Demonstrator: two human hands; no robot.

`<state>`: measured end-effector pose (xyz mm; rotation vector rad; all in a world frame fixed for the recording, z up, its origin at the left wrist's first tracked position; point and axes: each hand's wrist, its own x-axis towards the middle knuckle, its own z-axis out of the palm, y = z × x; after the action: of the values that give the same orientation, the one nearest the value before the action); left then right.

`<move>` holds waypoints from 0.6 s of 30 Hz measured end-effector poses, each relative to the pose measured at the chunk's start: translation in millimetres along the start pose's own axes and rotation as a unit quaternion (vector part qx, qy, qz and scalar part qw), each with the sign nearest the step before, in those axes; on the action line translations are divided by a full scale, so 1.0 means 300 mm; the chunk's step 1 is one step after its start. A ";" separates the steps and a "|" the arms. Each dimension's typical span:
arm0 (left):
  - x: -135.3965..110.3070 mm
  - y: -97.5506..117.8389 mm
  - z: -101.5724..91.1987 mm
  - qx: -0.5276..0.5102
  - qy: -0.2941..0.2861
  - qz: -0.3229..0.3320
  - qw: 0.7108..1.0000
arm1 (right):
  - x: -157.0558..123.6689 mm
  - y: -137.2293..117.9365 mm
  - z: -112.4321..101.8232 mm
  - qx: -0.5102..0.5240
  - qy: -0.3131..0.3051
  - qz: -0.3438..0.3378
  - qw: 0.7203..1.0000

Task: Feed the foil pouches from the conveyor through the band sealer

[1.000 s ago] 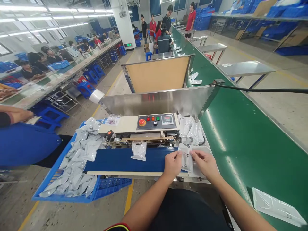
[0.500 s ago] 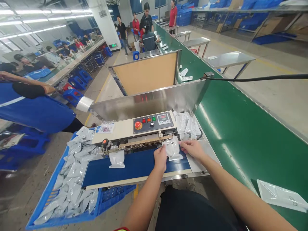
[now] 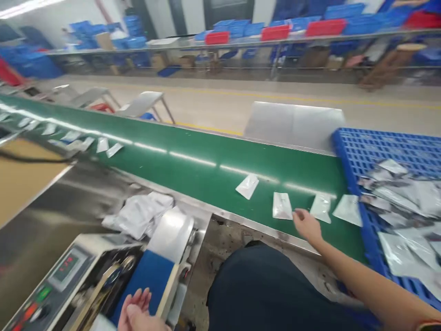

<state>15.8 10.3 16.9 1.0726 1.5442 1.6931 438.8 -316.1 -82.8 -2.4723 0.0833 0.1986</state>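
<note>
My left hand is at the bottom edge, open with its fingers a little bent, over the blue belt of the sealing machine. A white pouch shows partly beside it, cut off by the frame. Over the green conveyor, my right hand has loosely curled fingers and holds nothing I can see. Its fingertips are close to the lower right corner of a white pouch; contact is unclear. More pouches lie just right of that hand, and another pouch lies farther left.
A blue crate heaped with silvery pouches stands at the conveyor's right end. White pouches are piled beside the machine. Metal tables stand beyond the conveyor, and a dark cable crosses at left.
The view has swung right, towards the conveyor. Both hands have left the pouch at the sealer; my right hand has moved out over the conveyor, while my left stays by the machine.
</note>
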 end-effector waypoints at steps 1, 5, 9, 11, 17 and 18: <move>-0.034 0.003 0.073 -0.006 -0.052 -0.025 0.998 | 0.097 0.073 -0.078 -0.015 0.062 0.058 0.996; -0.166 -0.009 0.332 0.016 -0.228 -0.114 0.967 | 0.420 0.254 -0.276 -0.030 0.129 0.179 0.975; -0.306 -0.014 0.530 0.047 -0.344 -0.150 0.926 | 0.568 0.327 -0.239 -0.007 0.084 0.164 0.983; -0.387 -0.010 0.609 0.059 -0.392 -0.152 0.905 | 0.578 0.352 -0.195 0.011 0.084 0.141 0.986; -0.627 -0.023 0.780 0.103 -0.532 -0.123 0.832 | 0.616 0.418 -0.242 0.015 0.180 0.179 0.967; -0.661 -0.032 0.804 0.108 -0.553 -0.116 0.818 | 0.638 0.427 -0.266 -0.003 0.173 0.197 0.965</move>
<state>321.6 -37.4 -26.5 1.5031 0.9870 0.4664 623.3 -468.2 -129.6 -2.4478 0.7265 -0.0684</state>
